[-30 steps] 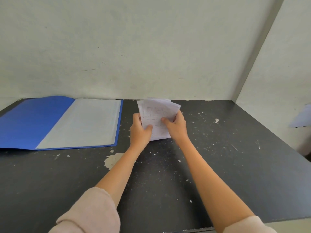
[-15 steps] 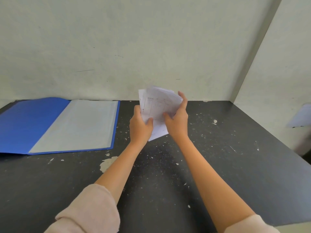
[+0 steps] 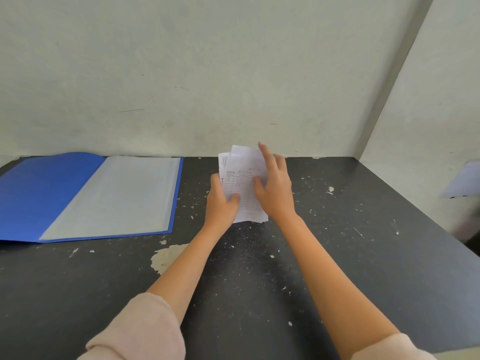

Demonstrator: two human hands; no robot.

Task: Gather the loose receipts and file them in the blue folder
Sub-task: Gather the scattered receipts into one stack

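Observation:
A bundle of white receipts (image 3: 240, 178) with printed tables stands nearly upright over the black table, near the back wall. My left hand (image 3: 222, 203) grips its lower left side, thumb across the front sheet. Along the bundle's right edge rests my right hand (image 3: 275, 188), thumb on the paper and fingers stretched loosely upward. The blue folder (image 3: 31, 193) lies open flat at the left, its clear plastic sleeve page (image 3: 117, 196) facing up, a short gap left of my left hand.
The black tabletop (image 3: 337, 255) is speckled with white paint chips and has a worn pale patch (image 3: 166, 258) near my left forearm. Pale walls close the back and right side. A white sheet (image 3: 465, 181) hangs on the right wall.
The bundle has been turned more upright and squared between my hands. My right fingers have loosened and stretched up along its right edge. The folder has not moved.

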